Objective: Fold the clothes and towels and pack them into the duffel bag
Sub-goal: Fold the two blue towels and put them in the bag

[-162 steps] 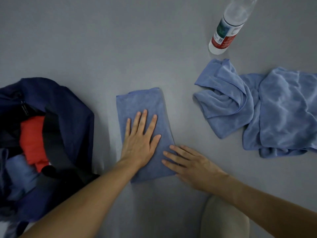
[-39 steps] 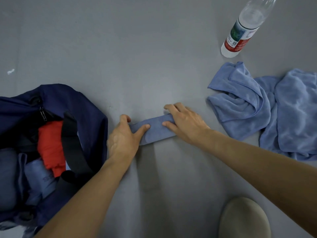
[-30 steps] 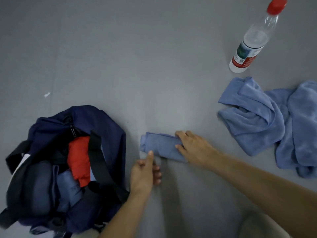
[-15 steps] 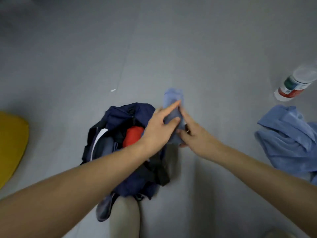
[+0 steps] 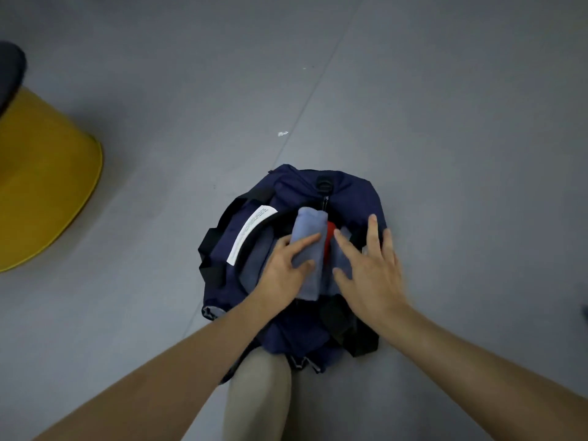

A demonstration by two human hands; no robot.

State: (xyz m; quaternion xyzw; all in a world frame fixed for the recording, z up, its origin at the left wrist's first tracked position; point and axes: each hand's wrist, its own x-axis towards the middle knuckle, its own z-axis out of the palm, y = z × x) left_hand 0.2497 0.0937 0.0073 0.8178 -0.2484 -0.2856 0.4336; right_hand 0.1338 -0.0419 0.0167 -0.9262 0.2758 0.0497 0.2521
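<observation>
The left hand [image 5: 286, 272] gripped the folded light-blue towel [image 5: 308, 230]; the right hand [image 5: 372, 275] was spread wide, holding nothing. The towel likely needed pressing flat into the open navy fabric duffel bag [image 5: 350, 192].

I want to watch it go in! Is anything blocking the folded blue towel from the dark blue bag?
Nothing visible does. The folded light-blue towel, gripped by the left hand, sits in the open navy fabric duffel bag, beside a red garment. The right hand, fingers spread, is alongside, not across it.
</observation>
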